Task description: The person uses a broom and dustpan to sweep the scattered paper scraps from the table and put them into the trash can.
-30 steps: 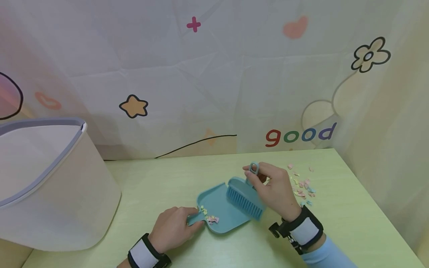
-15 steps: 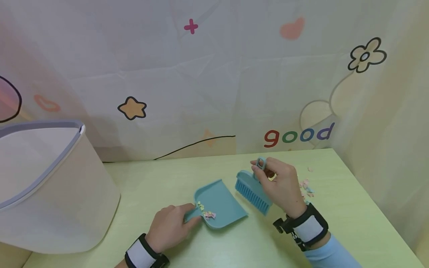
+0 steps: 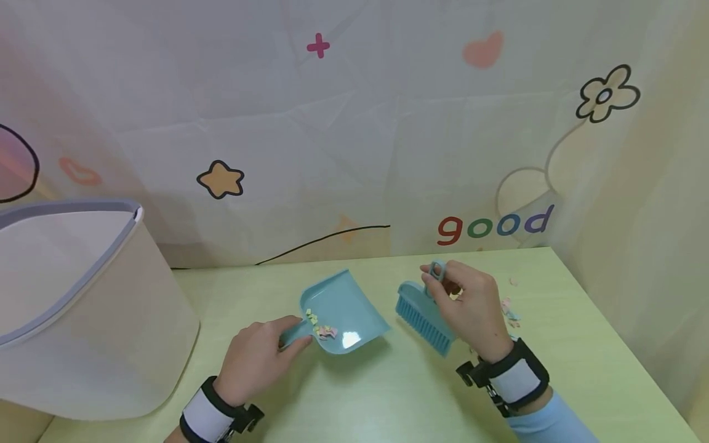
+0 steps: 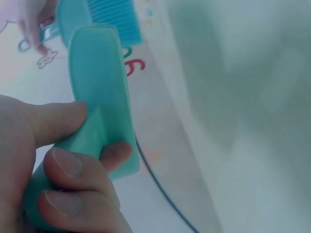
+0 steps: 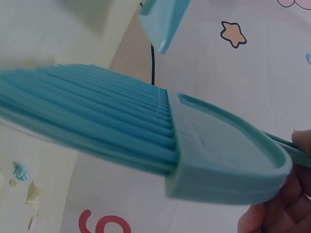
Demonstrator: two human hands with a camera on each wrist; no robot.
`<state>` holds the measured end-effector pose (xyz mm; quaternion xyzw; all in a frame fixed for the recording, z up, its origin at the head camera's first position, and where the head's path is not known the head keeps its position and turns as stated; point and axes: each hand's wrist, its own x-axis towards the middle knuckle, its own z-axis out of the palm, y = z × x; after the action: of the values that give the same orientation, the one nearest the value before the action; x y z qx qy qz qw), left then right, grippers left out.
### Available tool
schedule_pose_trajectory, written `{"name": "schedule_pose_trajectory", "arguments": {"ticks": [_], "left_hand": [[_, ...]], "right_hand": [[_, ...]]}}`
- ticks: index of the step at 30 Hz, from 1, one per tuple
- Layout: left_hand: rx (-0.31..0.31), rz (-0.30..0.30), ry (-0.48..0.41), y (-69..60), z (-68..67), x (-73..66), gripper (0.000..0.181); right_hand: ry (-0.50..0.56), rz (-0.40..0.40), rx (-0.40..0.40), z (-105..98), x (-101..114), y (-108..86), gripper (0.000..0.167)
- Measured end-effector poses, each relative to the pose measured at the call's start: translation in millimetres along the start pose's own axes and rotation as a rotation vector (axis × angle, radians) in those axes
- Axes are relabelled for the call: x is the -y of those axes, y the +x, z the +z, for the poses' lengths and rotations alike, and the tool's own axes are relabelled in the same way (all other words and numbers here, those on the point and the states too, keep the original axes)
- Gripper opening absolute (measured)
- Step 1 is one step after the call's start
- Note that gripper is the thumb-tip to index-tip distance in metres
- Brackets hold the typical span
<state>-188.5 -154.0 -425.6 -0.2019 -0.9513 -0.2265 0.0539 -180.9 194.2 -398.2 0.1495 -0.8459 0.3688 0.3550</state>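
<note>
My left hand [image 3: 259, 357] grips the short handle of a blue dustpan [image 3: 354, 307], its fingers curled round it in the left wrist view. The pan is raised off the table, as its shadow below shows. Near its handle end lie yellow and pink paper scraps [image 3: 325, 332]. To the right, my right hand [image 3: 471, 307] holds a small blue brush [image 3: 423, 317] by its looped handle, bristles angled down and apart from the pan. The right wrist view shows the brush head [image 5: 223, 145] close up. More scraps [image 3: 511, 311] lie on the table behind the right hand, partly hidden.
A large white bin [image 3: 111, 326] with a grey-purple rim stands at the left of the light green table [image 3: 354, 406]. Behind the table hangs a printed cloth [image 3: 354, 154]. Another curtain [image 3: 653, 246] borders the right side.
The brush has moved right, away from over the pan. My left hand has lifted the dustpan up and to the left, with the scraps still in it.
</note>
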Motion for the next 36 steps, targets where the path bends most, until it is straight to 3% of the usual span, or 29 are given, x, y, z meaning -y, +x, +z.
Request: {"name": "schedule_pose_trajectory", "arguments": {"ticks": [8, 20, 24, 30, 36], "left_hand": [[-0.081, -0.014, 0.017, 0.0, -25.4, 1.9, 0.028], [-0.181, -0.065, 0.016, -4.9, -54.7, 8.1, 0.032], [-0.228, -0.068, 0.039, -8.1, -67.1, 11.7, 0.032], [-0.360, -0.056, 0.096, -15.7, -91.8, 14.6, 0.032], [-0.524, -0.018, 0.147, -24.1, -125.9, 16.3, 0.032]], "right_hand": [[-0.059, -0.032, 0.002, -15.6, 3.8, -17.2, 0.034], [-0.073, -0.017, 0.040, -51.3, 3.8, -59.3, 0.045], [-0.107, -0.020, 0.047, -57.1, 1.7, -69.1, 0.032], [-0.132, -0.028, 0.057, -62.9, -3.9, -73.1, 0.029], [-0.138, -0.025, 0.049, -67.6, -10.1, -75.3, 0.030]]}}
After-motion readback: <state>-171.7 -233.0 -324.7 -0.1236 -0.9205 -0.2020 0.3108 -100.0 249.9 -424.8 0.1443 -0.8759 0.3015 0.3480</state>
